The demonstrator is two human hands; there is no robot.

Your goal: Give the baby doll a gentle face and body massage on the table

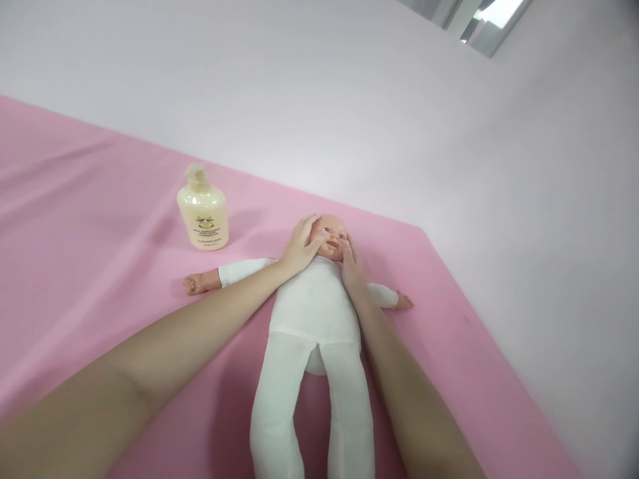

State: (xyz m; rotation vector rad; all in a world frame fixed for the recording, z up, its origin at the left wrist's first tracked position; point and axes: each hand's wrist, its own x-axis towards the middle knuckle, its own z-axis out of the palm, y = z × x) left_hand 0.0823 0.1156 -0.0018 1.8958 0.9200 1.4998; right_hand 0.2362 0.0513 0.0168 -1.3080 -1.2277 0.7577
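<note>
A baby doll (pixel 313 313) in a white cloth suit lies on its back on a pink sheet (pixel 100 266), head away from me and arms spread. My left hand (pixel 301 245) rests flat against the left side of the doll's head (pixel 330 236), fingers over the cheek and temple. My right hand (pixel 352 266) touches the right side of the head and neck. Neither hand grips anything.
A cream pump bottle (pixel 202 209) of lotion stands upright on the sheet, left of the doll's head. The pink surface ends at a white wall (pixel 349 100) behind and along the right. A window corner (pixel 492 20) shows at top right.
</note>
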